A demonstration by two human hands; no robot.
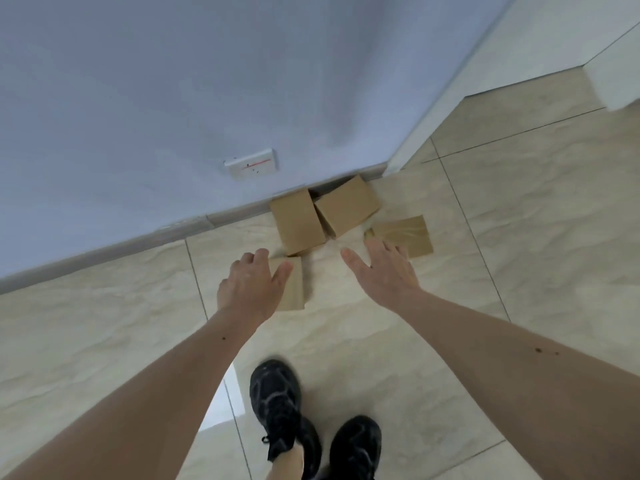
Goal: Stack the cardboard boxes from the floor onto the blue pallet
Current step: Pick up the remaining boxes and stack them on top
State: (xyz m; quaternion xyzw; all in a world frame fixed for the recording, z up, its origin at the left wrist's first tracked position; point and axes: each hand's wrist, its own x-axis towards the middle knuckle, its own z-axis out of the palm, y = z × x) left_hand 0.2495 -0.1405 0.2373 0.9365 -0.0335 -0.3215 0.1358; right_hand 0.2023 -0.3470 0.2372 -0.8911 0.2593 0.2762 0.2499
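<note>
I am reaching down toward four cardboard boxes on the floor, near the foot of the wall. My left hand [251, 284] is spread, fingers relaxed, over the nearest small box [292, 289]; whether it is touching the lid I cannot tell, and it is gripping nothing. My right hand [382, 268] is open with fingers extended, holding nothing, just in front of the taped flat box [410, 233]. Two larger boxes, the upright box [298, 221] and the angled box [346, 206], are sitting side by side against the skirting. The blue pallet is not in view.

Assessment: the pick-up is only beginning. To do it well, I judge each hand should be closing on opposite sides of one box, or one small box per hand, lifting squarely so the light cardboard is not crushed.

Surface: glossy beige floor tiles [519, 237] with dark grout lines, probably slippery under a sliding box. Room: pale blue-grey wall [138, 81] carrying a white socket plate [250, 163]; my black shoes [277, 396] are standing behind the boxes.
</note>
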